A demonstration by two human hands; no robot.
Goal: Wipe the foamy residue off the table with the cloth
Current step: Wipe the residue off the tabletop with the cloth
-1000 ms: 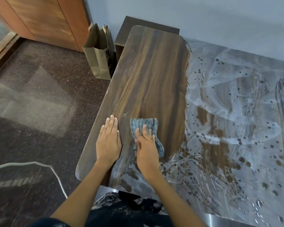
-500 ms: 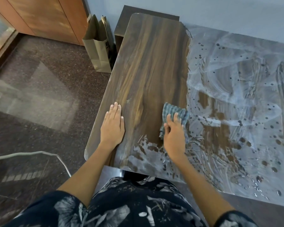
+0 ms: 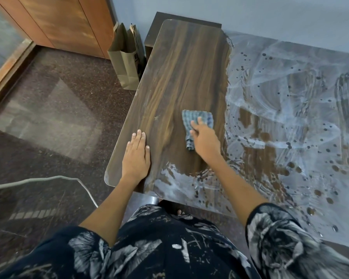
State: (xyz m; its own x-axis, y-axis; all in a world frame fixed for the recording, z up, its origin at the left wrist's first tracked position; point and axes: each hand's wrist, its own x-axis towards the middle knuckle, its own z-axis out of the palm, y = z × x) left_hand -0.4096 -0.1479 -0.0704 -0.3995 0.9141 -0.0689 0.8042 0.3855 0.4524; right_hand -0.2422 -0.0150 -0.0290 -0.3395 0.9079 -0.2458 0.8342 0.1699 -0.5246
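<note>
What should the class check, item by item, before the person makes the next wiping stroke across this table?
1. Cloth flat under the right hand: ok, fingers press it down.
2. Left hand bracing the table: ok, flat near the left edge.
3. Left strip wiped: ok, bare wood shows.
4. Foamy residue gone from the right side: not ok, it is thickly smeared.
5. Near edge clean: not ok, foam patch is present.
6. Cloth clean enough to continue: cannot tell.
</note>
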